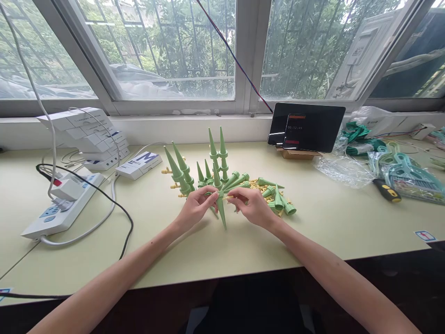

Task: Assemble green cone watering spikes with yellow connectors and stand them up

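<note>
The pale, smooth tabletop [243,253] spans the scene, bearing a stack of white boxes [104,134] at the far left and a black tablet [323,130] leaning at the far right.

Toward the middle, a cluster of upright green spikes [175,171] stands tips up. Yellow side fittings [167,170] jut from several on its left side, so those look already joined; whether the ones at the far side of the cluster carry them too cannot be told. To the right lies a smaller heap of loose green cones [278,199], mixed with many short yellow pieces [257,190]. Judging by this, the work seems partway along, with a fair number of parts left unjoined.

Both hands meet at the near side, between cluster and heap. The left hand [200,204] pinches the held spike [221,213] at its collar, its tip slanting down to the near side. The right hand [252,206] grips a little yellow stub [227,197] beside that collar; whether the two touch is unclear. The green parts look like matte moulded plastic, long tapers with ringed collars; the yellow ones are slim and stubby.
</note>
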`<act>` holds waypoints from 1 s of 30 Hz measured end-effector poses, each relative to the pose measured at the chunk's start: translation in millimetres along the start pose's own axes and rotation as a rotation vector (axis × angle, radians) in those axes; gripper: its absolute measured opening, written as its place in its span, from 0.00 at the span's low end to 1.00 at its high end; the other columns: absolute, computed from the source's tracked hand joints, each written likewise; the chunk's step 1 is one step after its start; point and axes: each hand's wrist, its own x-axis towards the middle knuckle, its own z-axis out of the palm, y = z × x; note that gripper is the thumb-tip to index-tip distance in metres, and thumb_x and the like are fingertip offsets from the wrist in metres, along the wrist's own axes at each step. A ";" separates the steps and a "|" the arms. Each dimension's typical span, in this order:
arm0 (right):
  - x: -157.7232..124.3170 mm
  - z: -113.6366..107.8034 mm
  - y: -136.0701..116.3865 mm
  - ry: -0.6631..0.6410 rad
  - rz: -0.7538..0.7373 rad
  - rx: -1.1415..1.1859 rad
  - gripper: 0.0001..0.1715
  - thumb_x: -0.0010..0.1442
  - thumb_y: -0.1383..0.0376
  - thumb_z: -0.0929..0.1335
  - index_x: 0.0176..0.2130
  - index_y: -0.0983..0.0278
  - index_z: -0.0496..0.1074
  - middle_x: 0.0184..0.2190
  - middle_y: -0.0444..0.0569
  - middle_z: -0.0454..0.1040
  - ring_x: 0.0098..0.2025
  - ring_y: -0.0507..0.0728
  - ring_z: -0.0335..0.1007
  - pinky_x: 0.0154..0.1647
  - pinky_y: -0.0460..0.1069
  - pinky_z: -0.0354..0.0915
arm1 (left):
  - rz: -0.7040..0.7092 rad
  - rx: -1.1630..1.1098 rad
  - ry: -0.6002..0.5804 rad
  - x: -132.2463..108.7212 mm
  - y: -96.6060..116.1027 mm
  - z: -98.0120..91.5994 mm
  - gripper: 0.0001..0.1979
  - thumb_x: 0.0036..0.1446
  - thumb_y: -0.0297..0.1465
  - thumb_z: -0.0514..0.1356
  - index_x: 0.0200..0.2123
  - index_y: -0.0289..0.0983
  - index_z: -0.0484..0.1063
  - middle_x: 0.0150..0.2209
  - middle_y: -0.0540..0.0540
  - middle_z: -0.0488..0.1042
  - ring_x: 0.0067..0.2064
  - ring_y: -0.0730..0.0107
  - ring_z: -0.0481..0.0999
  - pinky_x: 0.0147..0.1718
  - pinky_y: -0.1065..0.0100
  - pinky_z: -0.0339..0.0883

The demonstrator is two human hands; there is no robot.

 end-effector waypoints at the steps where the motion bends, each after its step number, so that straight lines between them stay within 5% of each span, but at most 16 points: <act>1: 0.0 0.0 0.1 0.000 0.004 0.005 0.06 0.63 0.64 0.68 0.37 0.64 0.74 0.27 0.45 0.75 0.22 0.51 0.69 0.29 0.48 0.68 | -0.001 0.000 0.000 0.0 0.4 0.2 0.10 0.62 0.38 0.60 0.37 0.35 0.72 0.30 0.48 0.72 0.28 0.70 0.74 0.30 0.65 0.75; 15: 2.6 -0.4 5.7 -0.046 0.168 0.291 0.18 0.58 0.53 0.71 0.35 0.66 0.74 0.27 0.47 0.75 0.20 0.49 0.67 0.19 0.45 0.65 | -0.018 -0.010 -0.052 -2.3 4.9 1.8 0.11 0.62 0.37 0.60 0.41 0.36 0.68 0.31 0.48 0.75 0.27 0.69 0.76 0.31 0.63 0.75; 30: 2.3 -3.2 2.3 -0.120 0.202 0.169 0.17 0.62 0.55 0.68 0.34 0.66 0.74 0.26 0.47 0.74 0.21 0.49 0.68 0.20 0.44 0.64 | -0.041 -0.014 -0.061 -2.6 2.6 2.2 0.12 0.63 0.38 0.60 0.44 0.38 0.67 0.24 0.51 0.74 0.22 0.70 0.74 0.24 0.67 0.71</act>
